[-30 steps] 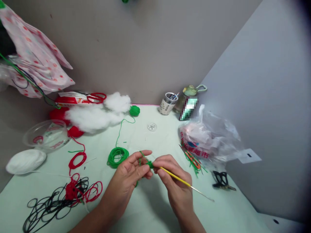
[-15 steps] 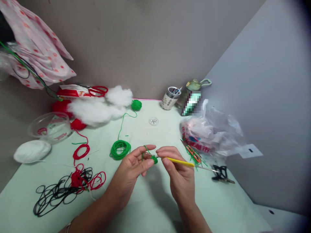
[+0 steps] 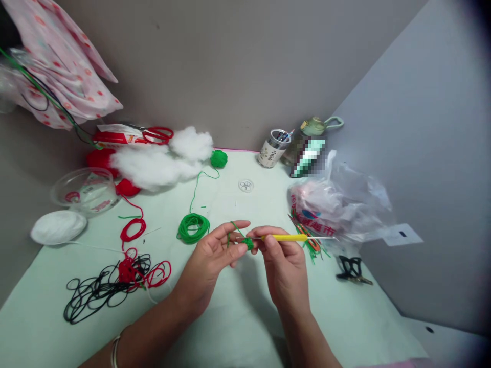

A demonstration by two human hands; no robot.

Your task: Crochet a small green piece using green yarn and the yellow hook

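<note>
1. A person sits at a pale green table (image 3: 238, 327), both bare hands raised just above its near middle.
2. The left hand (image 3: 215, 255) pinches a tiny green crochet piece (image 3: 248, 244) between thumb and fingers, with green yarn looped over the forefinger.
3. The right hand (image 3: 286, 263) pinches a yellow-handled crochet hook (image 3: 286, 237), lying level, its tip at the green piece.
4. Judging by its size, the piece is only a small knot of stitches, so most of the work seems left to do.
5. The yarn appears to feed from a loose green coil (image 3: 194, 227) just left of the hands, which trails back to a small green ball (image 3: 218, 159) at the far edge.
6. Containers: a clear bowl (image 3: 84, 190) at far left holds what looks like a bit of red yarn; a small tin (image 3: 273, 149) at the far side holds pens or tools; a plastic bag (image 3: 337, 209) on the right, contents unclear.
7. Also on the table: white stuffing (image 3: 161, 163), red-handled scissors (image 3: 153, 135), and tangled black and red cord (image 3: 111, 286) at near left.
</note>
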